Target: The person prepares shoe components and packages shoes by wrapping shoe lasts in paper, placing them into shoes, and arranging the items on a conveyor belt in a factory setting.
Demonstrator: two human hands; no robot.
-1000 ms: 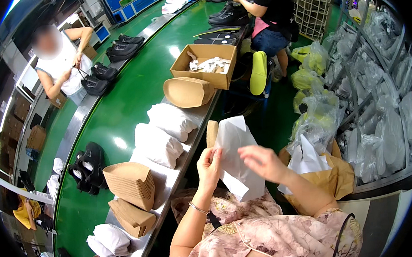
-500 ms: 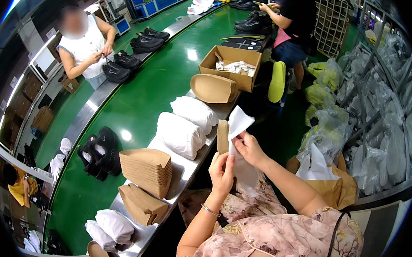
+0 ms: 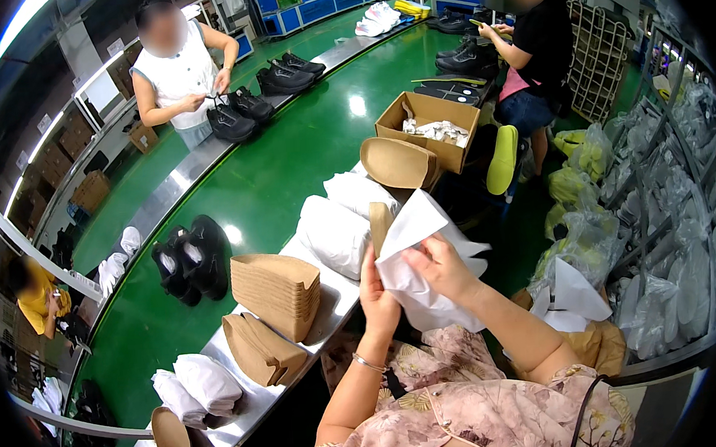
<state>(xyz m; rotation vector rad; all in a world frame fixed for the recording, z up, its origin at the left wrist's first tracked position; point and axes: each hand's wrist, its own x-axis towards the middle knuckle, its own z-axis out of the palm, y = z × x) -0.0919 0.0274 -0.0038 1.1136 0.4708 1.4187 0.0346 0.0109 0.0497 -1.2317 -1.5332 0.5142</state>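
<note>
Steel bench (image 3: 331, 308), both hands' fingers (image 3: 431, 256) now folding white tissue paper (image 3: 420, 277) — formerly spread.

A creased white tissue sheet (image 3: 419, 261) wraps a tan cardboard insert (image 3: 380, 224), held upright.

The single head-worn fisheye view looked down and forward from the person's head, close over both hands (image 3: 412, 278), with the green conveyor (image 3: 288, 170) stretching away ahead and straight edges bending at its rim.
</note>
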